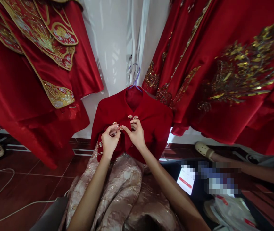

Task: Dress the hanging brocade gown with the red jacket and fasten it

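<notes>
Red and short, the jacket (pixel 153 123) hung on a purple hanger (pixel 136 78) before the white wall, above a pale brocade skirt (pixel 127 186). The left hand (pixel 110 141) and right hand (pixel 137 135) met at its front opening, each pinched closed on the pearl-studded clasp (pixel 120 127). That clasp lay between their fingertips, just below the collar clasp (pixel 132 117).

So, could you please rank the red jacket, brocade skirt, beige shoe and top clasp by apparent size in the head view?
1. brocade skirt and red jacket: close; skirt is nearer the camera, so unranked.
2. beige shoe.
3. top clasp.
</notes>
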Motion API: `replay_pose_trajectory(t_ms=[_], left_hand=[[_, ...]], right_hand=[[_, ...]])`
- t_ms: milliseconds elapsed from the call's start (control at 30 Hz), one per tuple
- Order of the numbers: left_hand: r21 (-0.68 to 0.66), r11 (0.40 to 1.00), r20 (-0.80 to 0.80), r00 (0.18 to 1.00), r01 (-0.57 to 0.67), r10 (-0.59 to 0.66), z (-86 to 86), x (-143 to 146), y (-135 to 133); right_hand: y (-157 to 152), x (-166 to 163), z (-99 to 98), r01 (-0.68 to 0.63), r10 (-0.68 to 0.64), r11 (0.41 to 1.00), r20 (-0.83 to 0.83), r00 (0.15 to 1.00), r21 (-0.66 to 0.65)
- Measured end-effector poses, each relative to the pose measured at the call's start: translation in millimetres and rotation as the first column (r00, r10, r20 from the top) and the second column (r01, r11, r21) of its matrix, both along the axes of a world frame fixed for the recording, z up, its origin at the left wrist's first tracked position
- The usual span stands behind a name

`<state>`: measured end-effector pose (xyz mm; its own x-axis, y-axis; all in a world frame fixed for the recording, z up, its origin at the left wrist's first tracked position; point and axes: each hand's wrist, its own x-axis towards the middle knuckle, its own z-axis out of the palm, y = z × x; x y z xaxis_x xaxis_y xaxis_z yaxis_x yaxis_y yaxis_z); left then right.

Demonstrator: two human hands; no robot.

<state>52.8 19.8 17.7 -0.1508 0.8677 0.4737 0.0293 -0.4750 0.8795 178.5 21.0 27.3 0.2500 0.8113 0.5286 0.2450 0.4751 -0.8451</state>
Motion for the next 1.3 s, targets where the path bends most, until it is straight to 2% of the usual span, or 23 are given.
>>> replay_pose_trajectory(t_ms=[167, 333, 533, 733, 933, 1033, 1100, 1200, 1300], left_hand=[[-0.017, 1.000, 0.002, 1.000, -0.026, 0.026, 0.6, -2.7, 0.1], [-0.048, 0.999, 0.004, 1.000, 0.008, -0.008, -1.1, -5.5, 1.8], [-0.062, 0.998, 0.006, 1.000, 0.019, -0.019, 1.6, -7.7, 5.2], [-0.120, 0.985, 0.041, 0.992, 0.122, -0.118, 2.4, -13.3, 16.7], [-0.124, 0.979, 0.001, 0.987, 0.161, -0.162, 3.0, -17.3, 20.5], [-0.095, 0.980, -0.030, 0.984, 0.173, -0.176, 3.1, -16.5, 17.5], [-0.062, 0.988, -0.059, 0.988, 0.141, -0.144, 0.2, -16.4, 15.2], [0.001, 1.000, -0.188, 0.982, -0.011, 0.011, -9.6, -18.0, 12.7], [0.042, 0.989, -0.373, 0.916, -0.141, 0.147, -20.3, -20.2, 10.1]], right_hand=[[-3.3, -14.4, -5.5, 0.136, -0.138, 0.989, 0.046, 0.989, 0.053], [-5.6, -20.8, -9.1, 0.228, -0.232, 0.970, 0.040, 0.972, 0.081], [-2.9, -21.9, -9.9, 0.223, -0.233, 0.968, 0.086, 0.969, 0.113], [-2.9, -20.8, -10.3, 0.259, -0.270, 0.959, 0.103, 0.957, 0.114], [2.0, -20.4, -10.1, 0.262, -0.279, 0.956, 0.138, 0.950, 0.128], [0.6, -13.6, -6.3, 0.207, -0.223, 0.972, 0.177, 0.958, 0.107], [-5.8, -4.8, -4.0, 0.110, -0.116, 0.993, 0.196, 0.974, 0.044], [-22.3, 13.1, -5.1, -0.061, 0.077, 0.994, 0.204, 0.976, -0.086], [-37.4, 31.0, -11.7, -0.183, 0.232, 0.963, 0.260, 0.937, -0.198]])
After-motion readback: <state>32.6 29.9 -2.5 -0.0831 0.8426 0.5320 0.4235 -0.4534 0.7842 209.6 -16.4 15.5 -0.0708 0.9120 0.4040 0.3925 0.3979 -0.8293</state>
